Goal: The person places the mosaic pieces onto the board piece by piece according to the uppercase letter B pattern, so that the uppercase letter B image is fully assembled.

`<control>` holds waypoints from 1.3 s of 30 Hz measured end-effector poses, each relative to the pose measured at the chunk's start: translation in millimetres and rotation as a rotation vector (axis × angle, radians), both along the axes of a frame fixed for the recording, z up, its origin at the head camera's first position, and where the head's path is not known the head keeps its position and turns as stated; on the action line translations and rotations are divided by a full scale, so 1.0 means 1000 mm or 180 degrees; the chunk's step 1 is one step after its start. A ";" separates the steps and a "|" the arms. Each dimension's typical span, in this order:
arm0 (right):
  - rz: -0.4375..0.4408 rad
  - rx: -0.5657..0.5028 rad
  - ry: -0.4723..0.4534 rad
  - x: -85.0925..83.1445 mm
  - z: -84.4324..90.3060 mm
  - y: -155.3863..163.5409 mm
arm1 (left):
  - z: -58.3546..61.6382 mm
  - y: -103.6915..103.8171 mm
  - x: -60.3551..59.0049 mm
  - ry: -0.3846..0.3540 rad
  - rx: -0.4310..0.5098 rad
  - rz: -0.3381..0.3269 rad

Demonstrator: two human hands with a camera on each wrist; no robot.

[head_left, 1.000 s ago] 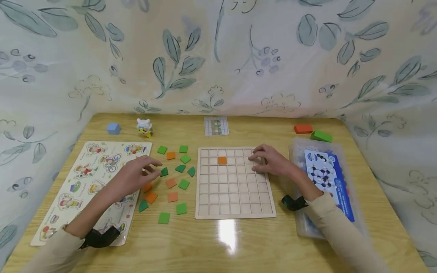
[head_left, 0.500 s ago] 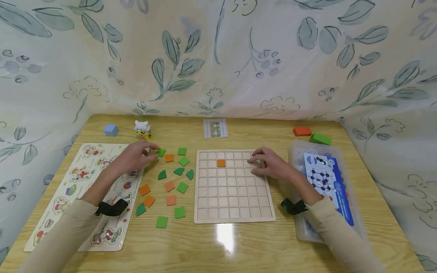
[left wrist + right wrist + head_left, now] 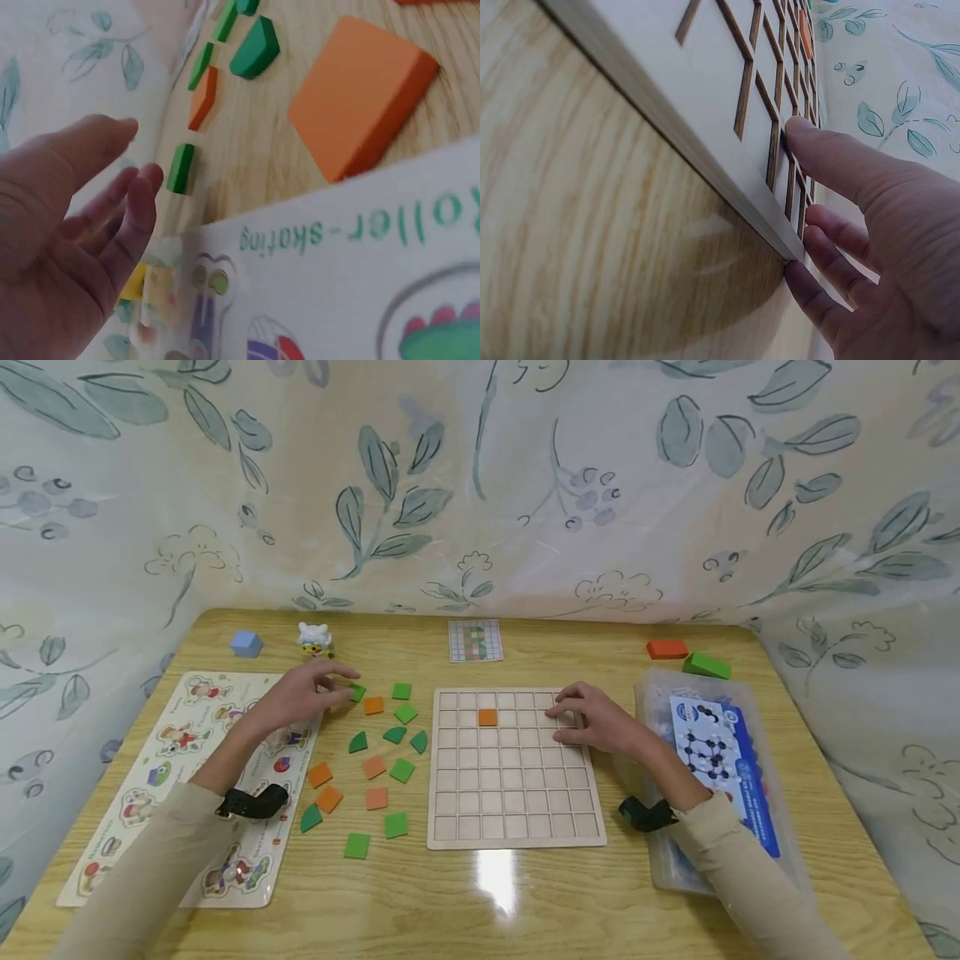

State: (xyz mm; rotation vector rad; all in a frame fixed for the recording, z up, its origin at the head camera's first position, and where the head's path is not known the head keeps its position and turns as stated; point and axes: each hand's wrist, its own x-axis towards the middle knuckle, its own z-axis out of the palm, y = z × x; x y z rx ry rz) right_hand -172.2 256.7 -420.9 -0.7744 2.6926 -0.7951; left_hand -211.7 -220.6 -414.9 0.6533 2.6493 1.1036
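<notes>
Green tile [image 3: 358,693] beside left hand [image 3: 298,693], spread, pinching nothing; right hand [image 3: 597,718], spread too, touches board [image 3: 513,778], perhaps steadying it!

At left, the person's bare left hand [image 3: 56,255] has its thumb apart from its fingers, near a small green tile [image 3: 180,169]. A flat orange four-sided tile [image 3: 360,94] lies upper right, above a white board with green lettering [image 3: 326,262].
</notes>
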 end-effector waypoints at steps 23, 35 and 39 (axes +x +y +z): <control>-0.0010 0.0019 0.0045 -0.001 -0.001 0.000 | -0.005 -0.008 -0.016 -0.0216 -0.0136 -0.0399; 0.0014 0.0006 0.0108 0.000 -0.001 -0.001 | -0.015 -0.011 -0.017 -0.0175 -0.0091 -0.0518; 0.0021 -0.0017 0.0101 0.001 -0.001 -0.001 | -0.015 -0.010 -0.017 -0.0239 -0.0058 -0.0519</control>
